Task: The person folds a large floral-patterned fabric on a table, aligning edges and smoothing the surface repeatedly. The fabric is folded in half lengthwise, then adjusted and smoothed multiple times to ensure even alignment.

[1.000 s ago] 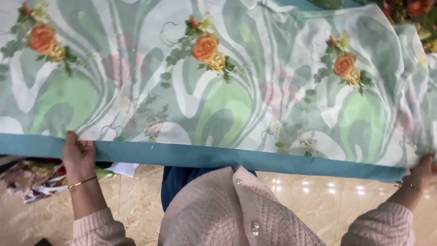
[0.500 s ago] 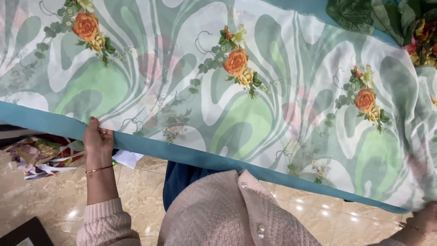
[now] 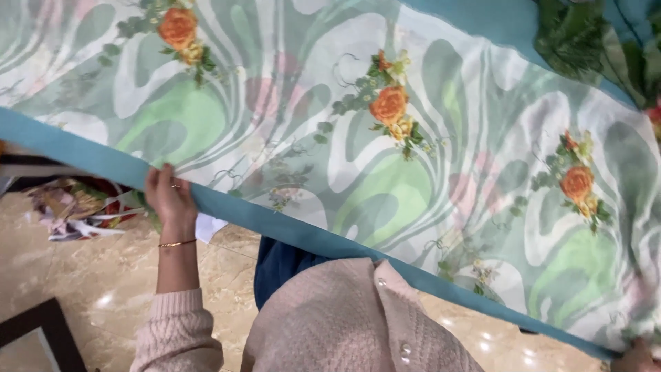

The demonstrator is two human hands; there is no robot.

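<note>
Along its teal border [image 3: 289, 231], both hands' grip pinches the floral cloth [image 3: 385, 172], running upper-left to lower-right.

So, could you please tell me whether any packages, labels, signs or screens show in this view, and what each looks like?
No labels, signs or screens show.
Crumpled plastic bag or wrapper: on the marble floor at left, below the blue hem of the floral fabric; a rumpled heap in mixed reds, greens and whites.
Dark frame: bottom left on the floor; a flat rectangle with a pale inside, and I cannot tell what it is.
</note>
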